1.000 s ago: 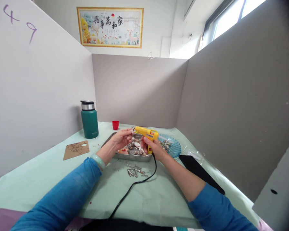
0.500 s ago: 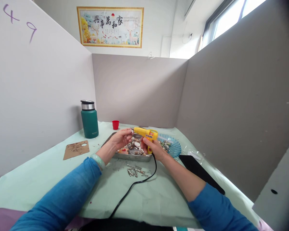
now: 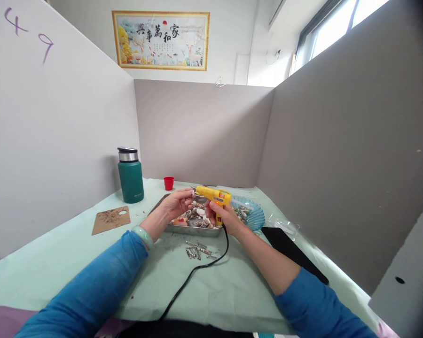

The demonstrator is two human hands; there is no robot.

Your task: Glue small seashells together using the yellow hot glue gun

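Left arm (image 3: 91, 281) reaches from lower left, right arm (image 3: 273, 263) from lower right; near centre, left hand (image 3: 178, 204) is pinched, right hand (image 3: 226, 216) curled in a grip.

Compared with a second ago, you hold the yellow glue gun (image 3: 213, 193) in your right hand (image 3: 225, 217) very slightly further left, a barely visible shift.

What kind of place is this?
Probably a craft booth: gray walls stand around a green-covered table, the right hand holds a yellow glue gun, and a metal tray holds small pieces.
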